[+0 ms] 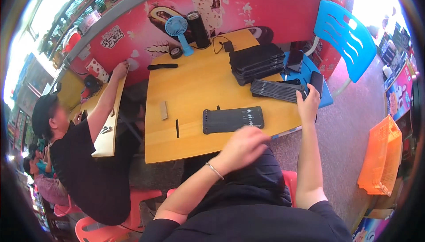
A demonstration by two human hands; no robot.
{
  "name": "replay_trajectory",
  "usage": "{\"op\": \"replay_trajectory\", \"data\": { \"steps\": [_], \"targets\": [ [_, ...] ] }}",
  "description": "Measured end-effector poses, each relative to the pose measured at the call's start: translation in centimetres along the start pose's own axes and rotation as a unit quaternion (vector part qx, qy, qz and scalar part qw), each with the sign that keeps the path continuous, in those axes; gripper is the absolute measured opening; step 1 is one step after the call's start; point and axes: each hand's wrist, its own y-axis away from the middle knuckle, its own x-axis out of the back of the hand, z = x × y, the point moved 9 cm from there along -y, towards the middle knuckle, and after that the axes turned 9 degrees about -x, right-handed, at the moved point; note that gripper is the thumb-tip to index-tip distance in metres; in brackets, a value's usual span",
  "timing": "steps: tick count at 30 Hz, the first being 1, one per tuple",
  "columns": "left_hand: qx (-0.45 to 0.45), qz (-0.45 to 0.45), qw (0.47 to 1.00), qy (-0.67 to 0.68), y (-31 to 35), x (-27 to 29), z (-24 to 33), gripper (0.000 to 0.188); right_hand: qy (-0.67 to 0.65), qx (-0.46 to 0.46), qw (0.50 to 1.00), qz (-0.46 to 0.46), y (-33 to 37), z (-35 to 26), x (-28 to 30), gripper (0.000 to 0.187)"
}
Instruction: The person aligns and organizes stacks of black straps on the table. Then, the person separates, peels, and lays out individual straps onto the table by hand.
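Note:
A flat black perforated piece (226,121) lies at the table's near edge, with light marks along its right part. My left hand (245,148), wearing a bangle, hovers just in front of it, fingers loosely bent, with nothing seen in them. At the right edge my right hand (308,105) has its thumb and fingers bent at the end of a fanned pile of black strips (276,90). A small white bit shows between the fingertips; what they pinch is unclear. Behind that pile rises a thick stack of black pieces (256,63).
On the yellow table (199,91) stand a blue fan (177,27) and a black bottle (198,29). Phones (294,60) rest on a blue seat at right, near a blue chair (345,38). An orange crate (380,158) stands right. Another person (88,167) sits left.

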Motion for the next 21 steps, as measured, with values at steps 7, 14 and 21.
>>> {"op": "replay_trajectory", "data": {
  "steps": [7,14,21],
  "targets": [
    [0.118,-0.091,0.956,-0.253,4.2,0.1,-10.6,0.052,-0.023,-0.144,0.979,-0.145,-0.3,4.4,-2.5,0.063],
    [0.168,-0.09,0.948,-0.257,6.7,3.4,-13.4,0.047,-0.041,-0.131,0.976,-0.168,0.4,3.8,-2.6,0.054],
    [0.182,-0.065,0.95,-0.245,6.1,2.7,-13.0,0.047,-0.215,-0.179,0.933,-0.225,0.9,5.8,-3.7,0.041]
  ]
}}
